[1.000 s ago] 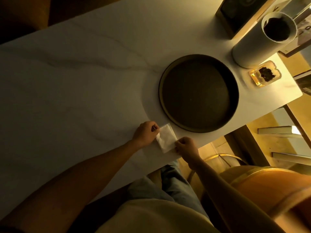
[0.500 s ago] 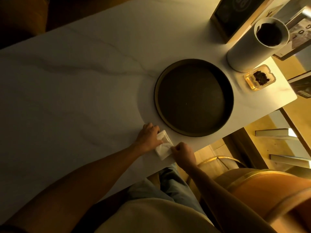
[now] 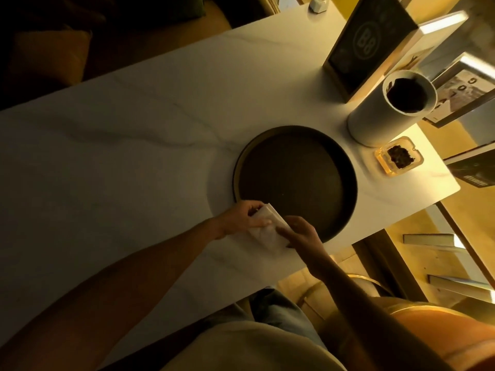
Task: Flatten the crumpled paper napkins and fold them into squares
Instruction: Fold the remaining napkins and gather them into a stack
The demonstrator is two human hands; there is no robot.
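A white paper napkin (image 3: 265, 232), folded into a small rectangle, lies on the white marble table (image 3: 134, 156) near its front edge, just below the rim of a dark round tray (image 3: 294, 180). My left hand (image 3: 241, 218) grips the napkin's upper left part, fingers curled over its far edge and thumb across its top. My right hand (image 3: 300, 232) rests on the napkin's right edge with the fingers laid over it; the napkin's right side is hidden beneath this hand.
A white cylindrical container (image 3: 388, 108) with dark contents stands at the back right. Beside it sit a small glass ashtray (image 3: 399, 156) and an upright dark sign (image 3: 367, 41). The table's right corner lies past the tray; shelves and a stool show below.
Both hands and the napkin have moved closer together at the tray's rim. The left hand's fingers have wrapped over the napkin's far edge, and the right hand has slid onto its right side.
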